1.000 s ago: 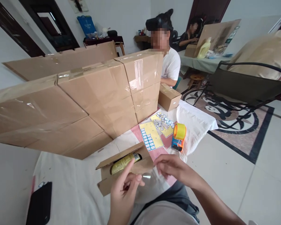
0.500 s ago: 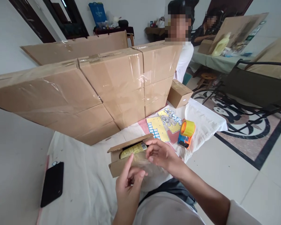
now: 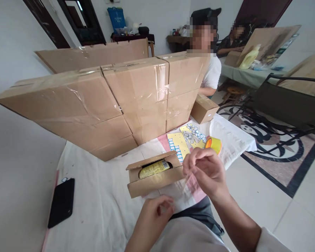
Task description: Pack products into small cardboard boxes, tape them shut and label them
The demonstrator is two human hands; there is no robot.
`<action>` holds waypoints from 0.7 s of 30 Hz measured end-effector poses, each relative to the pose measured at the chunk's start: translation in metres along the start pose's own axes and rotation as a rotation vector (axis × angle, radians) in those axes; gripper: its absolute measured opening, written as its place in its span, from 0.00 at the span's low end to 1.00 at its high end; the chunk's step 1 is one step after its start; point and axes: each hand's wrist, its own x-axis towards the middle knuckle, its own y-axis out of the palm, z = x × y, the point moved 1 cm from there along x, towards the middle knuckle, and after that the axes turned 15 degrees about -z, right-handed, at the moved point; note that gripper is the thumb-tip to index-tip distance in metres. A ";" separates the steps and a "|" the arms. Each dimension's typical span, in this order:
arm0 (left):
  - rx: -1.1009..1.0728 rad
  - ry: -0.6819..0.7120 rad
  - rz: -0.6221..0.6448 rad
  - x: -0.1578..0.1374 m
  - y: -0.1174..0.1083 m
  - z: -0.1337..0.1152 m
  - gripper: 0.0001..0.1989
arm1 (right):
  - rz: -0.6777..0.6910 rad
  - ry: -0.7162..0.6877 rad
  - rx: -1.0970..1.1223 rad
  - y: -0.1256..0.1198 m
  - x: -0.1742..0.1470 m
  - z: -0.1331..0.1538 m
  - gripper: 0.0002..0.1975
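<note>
A small open cardboard box [image 3: 157,184] lies in front of me, and a yellow-labelled packet with a barcode [image 3: 153,169] rests in it. My right hand [image 3: 207,171] is closed in a pinch just right of the box, with a faint, clear piece of plastic film [image 3: 187,184] hanging from its fingertips. Below the box's near side, my left hand [image 3: 157,211] is curled, thumb and fingertips together; whatever it pinches is too faint to make out. Behind my right hand a yellow and orange tape roll [image 3: 214,145] is partly hidden.
Tall taped cardboard panels [image 3: 139,91] stand across the table. Yellow sheets with small paper pieces [image 3: 194,136] lie near a closed carton [image 3: 205,108]. A black tablet-like object [image 3: 61,203] lies at left. A person [image 3: 211,71] sits behind the panels.
My right hand has moved right, away from the box, and my left hand has drawn lower. The clear film no longer covers the box's near side. The view has shifted slightly.
</note>
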 end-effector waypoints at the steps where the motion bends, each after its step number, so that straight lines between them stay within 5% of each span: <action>1: 0.021 0.092 -0.058 0.001 -0.005 0.002 0.07 | -0.027 -0.013 0.000 -0.001 0.004 0.004 0.10; 6: 0.363 0.648 -0.810 0.024 -0.041 -0.006 0.15 | -0.041 0.057 -0.076 -0.008 0.013 0.011 0.14; 7: 0.501 0.678 -0.824 0.031 -0.046 -0.009 0.19 | -0.039 0.076 -0.092 -0.009 0.012 0.011 0.14; 9: 0.716 0.675 -0.657 0.043 -0.048 -0.011 0.19 | -0.033 0.104 -0.106 -0.011 0.008 0.012 0.15; 11: 0.801 0.678 -0.439 0.048 -0.045 -0.006 0.16 | -0.024 0.120 -0.115 -0.014 0.003 0.016 0.15; 13: 0.833 0.713 -0.352 0.047 -0.038 0.006 0.16 | -0.012 0.133 -0.128 -0.017 -0.001 0.022 0.14; 21: 0.890 1.012 -0.555 0.051 -0.026 0.044 0.16 | -0.009 0.176 -0.109 -0.036 -0.009 0.031 0.16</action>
